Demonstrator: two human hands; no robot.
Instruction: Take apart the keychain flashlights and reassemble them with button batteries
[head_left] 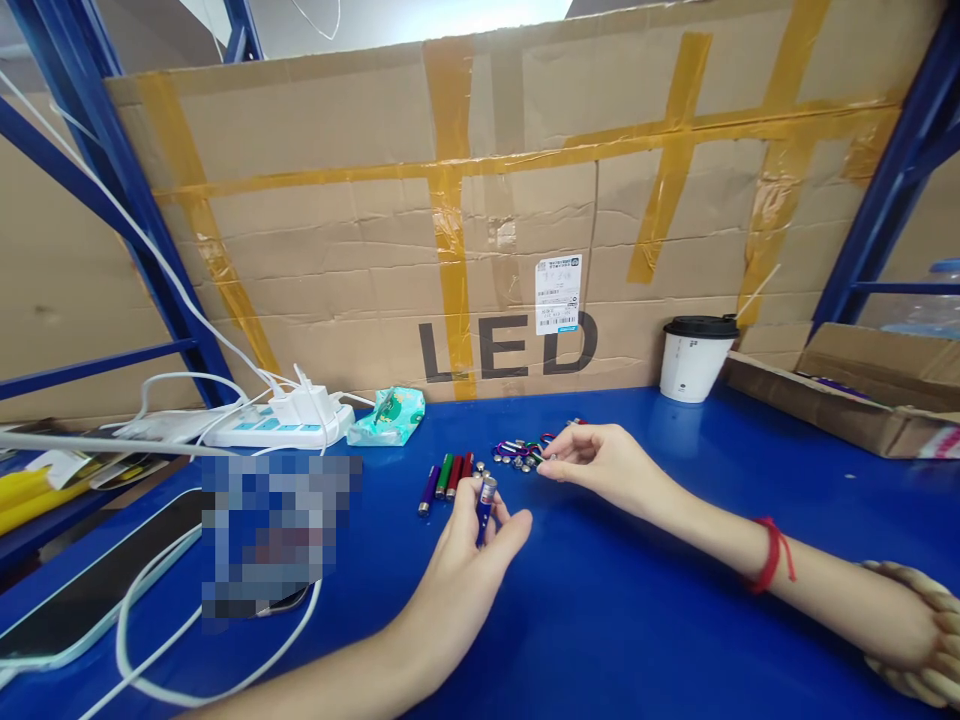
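Observation:
My left hand (469, 560) is closed around a small blue flashlight tube (486, 505), held upright with its silver end up. Just beyond it lie several matching tubes in a row: a blue one (429, 491), a green one (445, 475) and dark red ones (460, 477). My right hand (589, 457) has thumb and fingertips pinched together at the edge of a small pile. In that pile are silver metal caps (523, 463) and coloured carabiner clips (510, 447). What the right fingertips hold is too small to make out.
A white paper cup (696, 362) with a black lid stands at the back right, beside an open cardboard box (870, 385). To the left are a power strip (277, 425), a green packet (388, 416), a phone (105, 575) and white cables (225, 690). Taped cardboard (337, 270) walls the back.

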